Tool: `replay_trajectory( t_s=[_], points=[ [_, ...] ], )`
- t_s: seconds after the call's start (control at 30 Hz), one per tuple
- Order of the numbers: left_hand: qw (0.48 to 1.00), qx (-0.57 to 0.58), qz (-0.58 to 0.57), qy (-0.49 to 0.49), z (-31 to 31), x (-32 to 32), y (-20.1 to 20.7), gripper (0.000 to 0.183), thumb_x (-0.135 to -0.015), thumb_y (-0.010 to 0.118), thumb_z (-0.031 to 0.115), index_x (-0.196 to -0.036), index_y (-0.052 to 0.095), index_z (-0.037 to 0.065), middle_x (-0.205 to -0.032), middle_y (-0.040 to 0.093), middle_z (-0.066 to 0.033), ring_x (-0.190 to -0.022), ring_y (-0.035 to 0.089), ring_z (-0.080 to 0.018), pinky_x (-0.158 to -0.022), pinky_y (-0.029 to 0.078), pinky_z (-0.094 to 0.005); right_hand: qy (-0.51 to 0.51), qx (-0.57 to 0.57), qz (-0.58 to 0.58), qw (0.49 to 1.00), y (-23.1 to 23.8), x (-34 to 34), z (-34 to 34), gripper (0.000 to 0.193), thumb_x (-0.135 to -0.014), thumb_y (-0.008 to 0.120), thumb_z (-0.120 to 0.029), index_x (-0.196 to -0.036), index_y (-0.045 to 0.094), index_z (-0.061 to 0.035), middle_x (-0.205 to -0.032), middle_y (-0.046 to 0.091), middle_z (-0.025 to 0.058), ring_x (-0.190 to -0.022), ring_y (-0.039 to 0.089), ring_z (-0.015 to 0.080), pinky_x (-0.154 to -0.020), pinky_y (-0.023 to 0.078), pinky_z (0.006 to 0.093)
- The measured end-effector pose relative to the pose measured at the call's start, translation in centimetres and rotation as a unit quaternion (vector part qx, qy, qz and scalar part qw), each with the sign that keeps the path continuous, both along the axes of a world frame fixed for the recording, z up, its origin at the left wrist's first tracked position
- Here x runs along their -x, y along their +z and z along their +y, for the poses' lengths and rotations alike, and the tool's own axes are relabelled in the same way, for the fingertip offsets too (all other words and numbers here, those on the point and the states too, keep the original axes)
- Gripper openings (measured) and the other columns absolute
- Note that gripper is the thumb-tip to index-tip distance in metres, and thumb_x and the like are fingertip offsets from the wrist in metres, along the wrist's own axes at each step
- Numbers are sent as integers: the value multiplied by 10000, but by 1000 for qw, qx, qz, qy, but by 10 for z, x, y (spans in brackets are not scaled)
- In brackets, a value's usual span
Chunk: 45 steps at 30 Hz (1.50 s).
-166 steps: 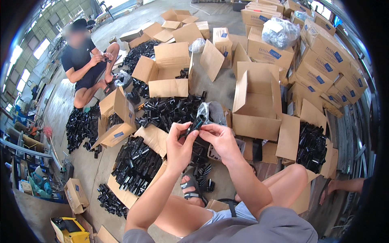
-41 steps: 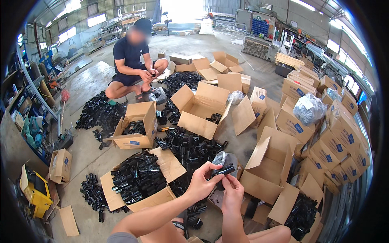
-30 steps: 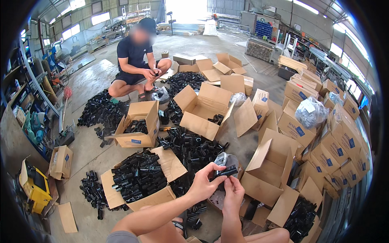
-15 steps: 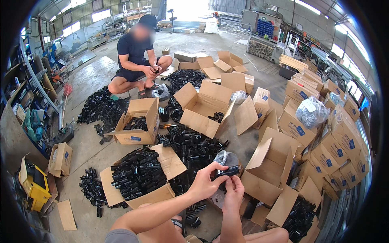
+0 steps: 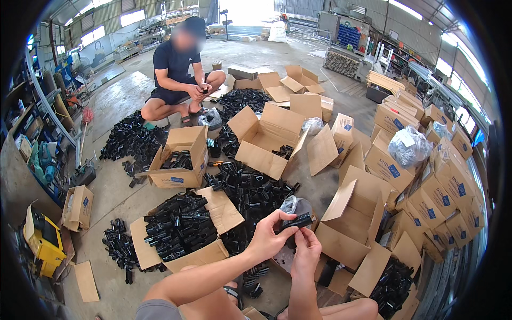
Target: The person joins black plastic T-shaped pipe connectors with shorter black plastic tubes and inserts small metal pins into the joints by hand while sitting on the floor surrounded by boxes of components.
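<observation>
A short black tubular fitting (image 5: 297, 222) is pinched between the thumb and fingers of my left hand (image 5: 268, 236), held up in front of me. The fingers of my right hand (image 5: 305, 246) are pressed together against the underside of that fitting; whether a small part sits between them is hidden. Behind and below my hands lies a clear plastic bag (image 5: 288, 205). To the left, an open carton (image 5: 200, 256) is heaped with black fittings (image 5: 180, 226). An open carton (image 5: 344, 246) stands just right of my hands.
Loose black fittings (image 5: 250, 189) cover the floor ahead. Another person (image 5: 178, 74) squats at the far left, handling a small black piece. Stacked cartons (image 5: 434, 197) line the right side, and a carton with black fittings (image 5: 392, 282) stands near right. A yellow case (image 5: 44, 240) is at left.
The fitting in my left hand has shifted slightly left and up. My right fingers remain at its underside, their pose slightly altered. The whole view has moved a little.
</observation>
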<state>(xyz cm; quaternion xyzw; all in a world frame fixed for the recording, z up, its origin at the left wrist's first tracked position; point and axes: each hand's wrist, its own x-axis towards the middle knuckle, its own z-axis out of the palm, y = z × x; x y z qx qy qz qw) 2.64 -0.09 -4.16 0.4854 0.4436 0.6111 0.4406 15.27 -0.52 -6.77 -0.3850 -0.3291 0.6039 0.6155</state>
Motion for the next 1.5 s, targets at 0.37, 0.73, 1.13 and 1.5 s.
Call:
replay_trajectory(
  t_s=[0.37,0.73,1.13,1.5],
  points=[
    [998,32,59,-20,-3,7,12,224,-914,721,-14,-1108,610,-2,-1144,697,-87,-1045,635,-104,-919,515,-278,23,24,23,999,4,1,-1,204,-998,651,-70,-1170,651,39,-1080,690,58,-947,628,93,-860,484,236],
    [986,50,156,-8,2,17,12,259,-907,759,89,-1122,637,11,-952,685,-5,-779,573,-36,-660,472,-223,13,17,-112,993,0,2,9,186,-975,659,-26,-1134,653,70,-1049,698,74,-954,640,105,-864,494,248],
    [989,102,-67,-78,16,34,-1,234,-935,731,41,-1116,584,46,-1153,674,-70,-1040,628,-96,-925,509,-276,42,-54,-236,969,14,2,16,146,-932,719,-34,-1031,651,50,-973,712,75,-886,671,94,-794,525,232],
    [978,112,-127,-122,21,34,4,267,-931,752,83,-1136,587,40,-1063,718,-75,-967,636,-84,-872,501,-264,81,-100,-263,956,23,-14,28,145,-942,700,-31,-1054,657,52,-1000,700,72,-908,669,102,-824,528,248]
  ],
)
